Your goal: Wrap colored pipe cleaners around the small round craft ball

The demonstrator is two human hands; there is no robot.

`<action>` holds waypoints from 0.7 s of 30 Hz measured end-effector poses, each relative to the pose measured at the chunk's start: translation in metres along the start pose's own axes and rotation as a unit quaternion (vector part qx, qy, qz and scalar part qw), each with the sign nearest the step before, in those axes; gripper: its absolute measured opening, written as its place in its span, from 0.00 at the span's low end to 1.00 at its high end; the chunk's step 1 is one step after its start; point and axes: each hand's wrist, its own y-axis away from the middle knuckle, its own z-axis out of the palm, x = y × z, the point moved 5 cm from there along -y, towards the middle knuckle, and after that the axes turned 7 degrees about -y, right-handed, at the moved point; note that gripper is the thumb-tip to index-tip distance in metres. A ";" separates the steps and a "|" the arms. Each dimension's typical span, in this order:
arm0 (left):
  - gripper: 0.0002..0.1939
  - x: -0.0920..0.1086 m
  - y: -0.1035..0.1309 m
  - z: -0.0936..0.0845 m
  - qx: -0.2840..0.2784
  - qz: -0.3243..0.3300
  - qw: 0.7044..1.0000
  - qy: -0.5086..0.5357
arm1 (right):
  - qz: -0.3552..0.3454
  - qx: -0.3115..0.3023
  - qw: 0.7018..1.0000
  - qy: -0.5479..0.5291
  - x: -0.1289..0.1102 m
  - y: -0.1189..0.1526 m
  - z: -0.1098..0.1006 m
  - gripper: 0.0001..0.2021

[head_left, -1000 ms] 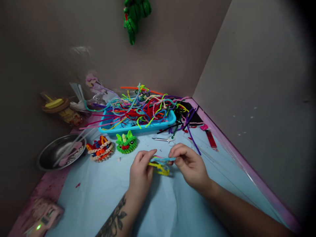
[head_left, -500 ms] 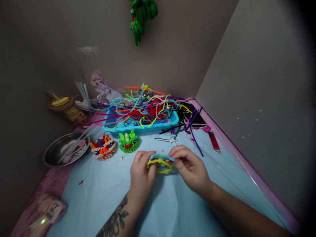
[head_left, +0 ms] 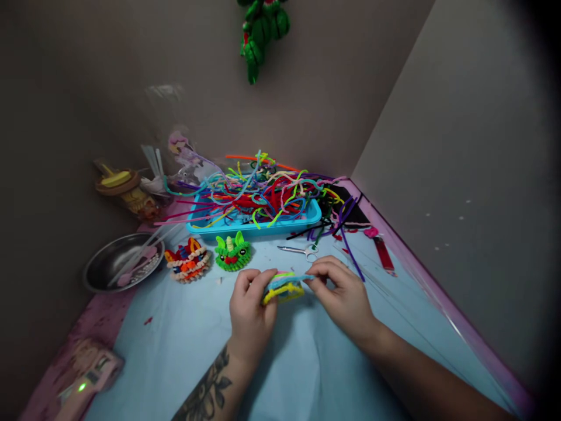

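My left hand (head_left: pixel 253 304) grips a small piece of yellow and blue pipe cleaners (head_left: pixel 284 289), its fingers wrapped round the left side. A bit of pink and green shows along the piece's top. My right hand (head_left: pixel 344 295) pinches the end of a light blue pipe cleaner (head_left: pixel 302 278) that runs out from the piece to the right. Just beyond my hands lie small scissors (head_left: pixel 298 251). A green figure (head_left: pixel 232 252) with eyes and pointed ears sits left of them, beside an orange, blue and cream figure (head_left: pixel 188 261).
Many coloured pipe cleaners overflow a blue tray (head_left: pixel 254 230) at the back. At the left are a metal bowl (head_left: pixel 103 266) and a pink device (head_left: pixel 94 374) with a green light. A red strip (head_left: pixel 384 255) lies at the right. Walls rise behind and right.
The held piece has tilted, so its yellow loops look flatter and pink and green now show on top. The whole view has shifted slightly, with the background appearing further right.
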 end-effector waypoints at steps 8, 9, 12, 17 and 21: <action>0.18 -0.001 0.000 -0.002 0.012 0.025 0.998 -0.051 | 0.174 -0.052 0.982 -0.049 0.010 0.008 0.009 0.05; 0.18 -0.001 0.000 -0.002 0.014 0.025 0.998 -0.052 | 0.205 -0.058 0.974 -0.073 0.012 0.010 0.011 0.05; 0.18 0.000 0.001 0.000 0.009 0.024 0.999 -0.037 | 0.261 -0.082 0.951 -0.142 0.014 0.013 0.019 0.07; 0.19 0.000 0.002 0.007 -0.015 0.017 0.999 -0.023 | 0.270 -0.075 0.941 -0.188 0.012 0.012 0.022 0.06; 0.20 -0.001 0.003 0.016 -0.062 0.006 0.998 0.000 | 0.273 -0.061 0.938 -0.204 0.015 0.012 0.021 0.08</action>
